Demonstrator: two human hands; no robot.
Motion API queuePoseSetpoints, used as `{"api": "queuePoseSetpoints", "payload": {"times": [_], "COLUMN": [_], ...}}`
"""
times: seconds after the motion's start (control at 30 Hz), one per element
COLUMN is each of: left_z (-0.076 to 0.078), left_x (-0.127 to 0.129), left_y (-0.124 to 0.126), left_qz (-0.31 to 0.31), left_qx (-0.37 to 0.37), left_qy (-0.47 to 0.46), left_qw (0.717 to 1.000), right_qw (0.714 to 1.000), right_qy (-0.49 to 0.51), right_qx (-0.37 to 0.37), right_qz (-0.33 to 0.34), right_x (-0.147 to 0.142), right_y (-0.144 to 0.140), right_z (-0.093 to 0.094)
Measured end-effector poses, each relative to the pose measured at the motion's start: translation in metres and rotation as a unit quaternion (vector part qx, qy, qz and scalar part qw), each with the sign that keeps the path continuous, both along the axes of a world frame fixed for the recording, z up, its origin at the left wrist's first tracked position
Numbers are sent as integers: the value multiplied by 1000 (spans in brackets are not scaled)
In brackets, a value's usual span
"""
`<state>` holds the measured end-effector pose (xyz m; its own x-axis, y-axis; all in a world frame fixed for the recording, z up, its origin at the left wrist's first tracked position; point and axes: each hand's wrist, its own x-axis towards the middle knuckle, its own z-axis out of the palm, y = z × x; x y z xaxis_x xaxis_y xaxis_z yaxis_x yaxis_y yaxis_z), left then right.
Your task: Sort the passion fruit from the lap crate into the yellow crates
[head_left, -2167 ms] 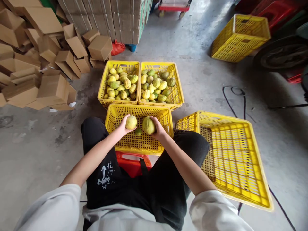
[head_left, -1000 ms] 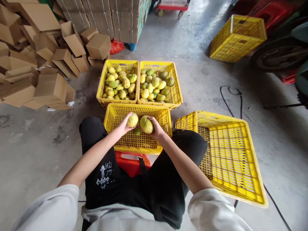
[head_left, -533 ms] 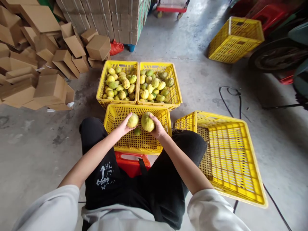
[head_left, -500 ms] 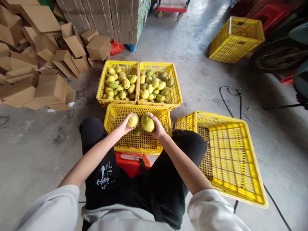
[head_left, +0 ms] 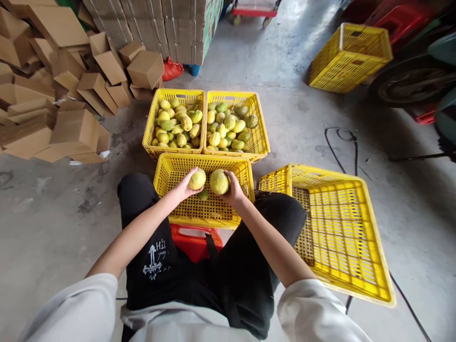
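Observation:
My left hand (head_left: 187, 185) is closed around a round yellow-green papaya (head_left: 197, 179), with the thumb over its near side. Just to the right, my right hand (head_left: 233, 189) grips a second, slightly larger papaya (head_left: 219, 182) from its right side. A narrow gap separates the two fruits. Both are held above a yellow plastic crate (head_left: 204, 223) between my knees. Inside that crate a smaller green fruit (head_left: 203, 194) lies on the perforated bottom, partly hidden by the papaya and fingers of my left hand.
Two yellow crates (head_left: 147, 137) (head_left: 265, 135) of yellow and green fruit stand beyond. A tilted yellow crate (head_left: 335, 228) lies by my right knee. A red stool (head_left: 190, 244) is under the near crate. Cardboard boxes (head_left: 76, 130) pile up left; a black cable (head_left: 335, 152) crosses the floor.
The papaya in my right hand has turned and shows a paler, smoother side. The left one has shifted slightly. Both hands stay over the crate.

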<state>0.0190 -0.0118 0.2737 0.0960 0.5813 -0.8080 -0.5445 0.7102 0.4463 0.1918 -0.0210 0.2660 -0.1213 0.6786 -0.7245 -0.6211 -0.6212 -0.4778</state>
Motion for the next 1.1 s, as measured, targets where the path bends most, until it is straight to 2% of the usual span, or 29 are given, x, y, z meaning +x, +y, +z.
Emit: {"api": "queuePoseSetpoints", "payload": {"times": [0.17, 0.33, 0.5, 0.6, 0.93, 1.1], "left_z": [3, -1, 1, 5, 4, 4], "left_x": [0, 0, 0, 2, 2, 3], "left_y": [1, 0, -1, -1, -1, -2], "left_qz": [13, 8, 18, 25, 20, 24], "left_qx": [3, 11, 17, 22, 52, 46], "left_qy": [5, 9, 34, 42, 24, 29], "left_qw": [1000, 1000, 999, 999, 998, 998], "right_qw": [998, 999, 996, 994, 996, 997], "right_qy": [29, 20, 26, 44, 50, 44], "right_qx": [53, 32, 2, 7, 67, -9], "right_qz": [-3, 12, 82, 100, 28, 60], "right_x": [0, 3, -2, -6, 1, -2], "right_y": [-1, -1, -5, -8, -2, -2], "right_z": [9, 6, 6, 5, 15, 6]}}
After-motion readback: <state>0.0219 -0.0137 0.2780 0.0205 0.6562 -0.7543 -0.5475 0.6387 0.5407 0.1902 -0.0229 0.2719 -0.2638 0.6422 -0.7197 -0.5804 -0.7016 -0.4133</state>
